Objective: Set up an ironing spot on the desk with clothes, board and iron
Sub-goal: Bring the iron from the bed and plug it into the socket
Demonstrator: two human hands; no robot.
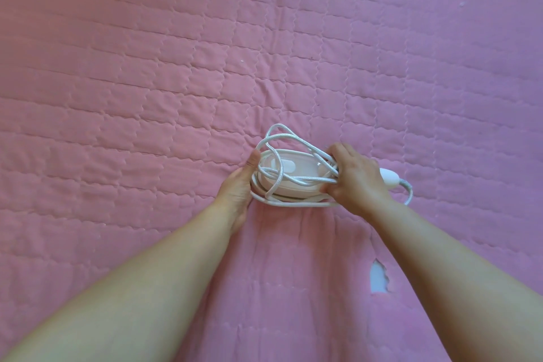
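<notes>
Two hands, left hand (239, 185) and right hand (357, 179), grip cord-wrapped iron (289, 175)

a home setting, probably a bedroom or living space. a pink quilted fabric cover with stitched wavy-edged rectangular panels (147, 82) fills the whole view, creased like bedding, with a small torn hole showing white padding (379, 276). a pale pink oval household iron wrapped in white braided cord (289, 175) rests on it.
</notes>
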